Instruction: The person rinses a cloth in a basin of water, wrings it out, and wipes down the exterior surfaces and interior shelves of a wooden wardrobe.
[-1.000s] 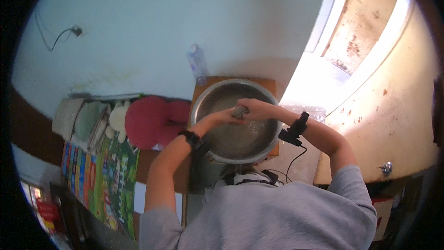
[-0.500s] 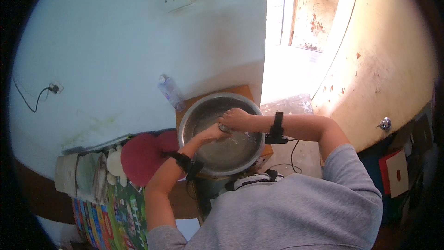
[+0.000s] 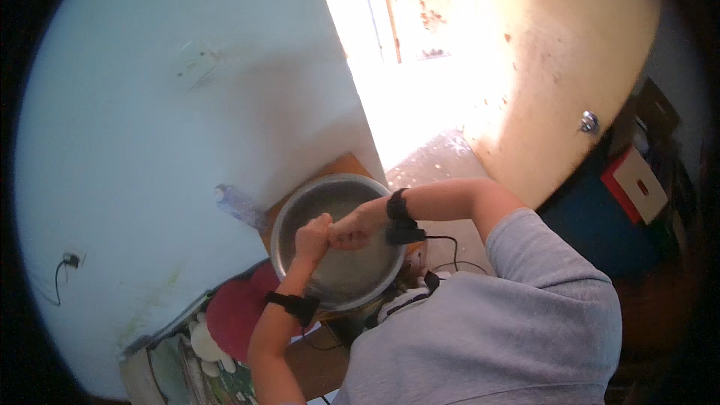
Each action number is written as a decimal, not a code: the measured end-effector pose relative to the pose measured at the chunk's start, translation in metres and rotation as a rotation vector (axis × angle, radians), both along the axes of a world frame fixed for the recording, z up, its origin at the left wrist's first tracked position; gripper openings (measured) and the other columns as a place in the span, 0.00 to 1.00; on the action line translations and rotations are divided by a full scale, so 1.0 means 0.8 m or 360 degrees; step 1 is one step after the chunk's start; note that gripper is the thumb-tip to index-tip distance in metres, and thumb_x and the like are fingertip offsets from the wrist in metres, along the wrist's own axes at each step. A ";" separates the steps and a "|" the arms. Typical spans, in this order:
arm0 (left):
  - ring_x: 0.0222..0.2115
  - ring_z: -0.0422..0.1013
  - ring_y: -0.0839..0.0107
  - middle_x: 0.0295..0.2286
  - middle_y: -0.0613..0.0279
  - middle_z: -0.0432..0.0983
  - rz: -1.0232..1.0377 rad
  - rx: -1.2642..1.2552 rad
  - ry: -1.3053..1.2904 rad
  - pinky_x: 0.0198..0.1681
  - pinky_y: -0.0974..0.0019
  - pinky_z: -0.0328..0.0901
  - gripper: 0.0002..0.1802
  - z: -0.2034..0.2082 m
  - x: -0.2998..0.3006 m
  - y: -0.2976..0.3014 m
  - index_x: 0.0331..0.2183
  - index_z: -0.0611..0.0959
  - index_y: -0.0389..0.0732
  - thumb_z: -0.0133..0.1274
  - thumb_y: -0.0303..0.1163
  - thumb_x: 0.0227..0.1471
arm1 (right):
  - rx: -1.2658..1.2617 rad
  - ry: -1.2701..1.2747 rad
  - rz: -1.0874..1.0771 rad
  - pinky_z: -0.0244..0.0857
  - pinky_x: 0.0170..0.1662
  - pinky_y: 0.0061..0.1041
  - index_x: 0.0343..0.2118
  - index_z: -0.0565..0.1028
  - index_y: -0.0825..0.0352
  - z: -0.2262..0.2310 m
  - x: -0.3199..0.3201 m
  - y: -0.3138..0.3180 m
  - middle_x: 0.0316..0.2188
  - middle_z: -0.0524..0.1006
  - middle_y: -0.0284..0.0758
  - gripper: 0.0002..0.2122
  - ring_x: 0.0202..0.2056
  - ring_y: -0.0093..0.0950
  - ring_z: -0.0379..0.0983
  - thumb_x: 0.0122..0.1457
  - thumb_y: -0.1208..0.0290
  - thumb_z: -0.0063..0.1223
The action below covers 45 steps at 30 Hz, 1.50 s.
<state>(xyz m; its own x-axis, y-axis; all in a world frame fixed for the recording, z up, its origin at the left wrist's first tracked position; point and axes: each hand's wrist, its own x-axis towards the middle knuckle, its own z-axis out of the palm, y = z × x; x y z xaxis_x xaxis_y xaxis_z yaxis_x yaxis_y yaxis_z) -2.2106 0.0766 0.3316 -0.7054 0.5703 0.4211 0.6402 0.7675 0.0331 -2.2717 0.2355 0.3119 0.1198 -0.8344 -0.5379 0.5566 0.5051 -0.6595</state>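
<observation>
A round metal basin with cloudy-looking water in it stands on an orange-brown box or stand. Over its middle my two hands are pressed together. My left hand is closed in a fist, knuckles up. Beside it, my right hand is curled with its fingers against the left. Whatever lies between them is hidden by the fingers. Both wrists carry black straps with small devices and cables.
Left of the basin a clear plastic bottle leans near the pale wall. A dark red cushion and a white plush thing lie at lower left. To the right are a yellowish door and a red-and-cream box.
The view has turned, so the room appears tilted. My hands have twisted: the left now has its fist raised, and the right has rolled over with its fingers showing. A small greyish bit between them is now hidden.
</observation>
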 end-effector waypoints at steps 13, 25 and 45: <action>0.44 0.66 0.64 0.47 0.56 0.65 -0.0380 0.1224 -0.2882 0.45 0.62 0.62 0.44 0.030 -0.034 -0.053 0.54 0.60 0.43 0.63 0.46 0.39 | -0.0141 0.2894 -0.0390 0.68 0.34 0.31 0.38 0.72 0.65 0.065 0.040 0.028 0.35 0.73 0.43 0.14 0.36 0.33 0.72 0.47 0.69 0.53; 0.32 0.65 0.78 0.35 0.72 0.68 0.0085 0.1492 -0.2724 0.33 0.73 0.63 0.17 -0.024 -0.039 -0.040 0.43 0.71 0.51 0.53 0.33 0.50 | -0.0090 0.4068 0.0236 0.65 0.41 0.34 0.55 0.59 0.57 0.031 0.055 0.014 0.54 0.57 0.38 0.27 0.48 0.35 0.62 0.52 0.63 0.52; 0.27 0.71 0.51 0.22 0.54 0.71 0.0041 -0.0213 -0.0308 0.27 0.54 0.64 0.08 0.042 -0.008 0.011 0.26 0.72 0.40 0.52 0.32 0.43 | 0.0023 0.1911 -0.0406 0.62 0.42 0.32 0.33 0.75 0.69 0.059 0.049 0.011 0.32 0.74 0.42 0.11 0.35 0.34 0.70 0.50 0.70 0.44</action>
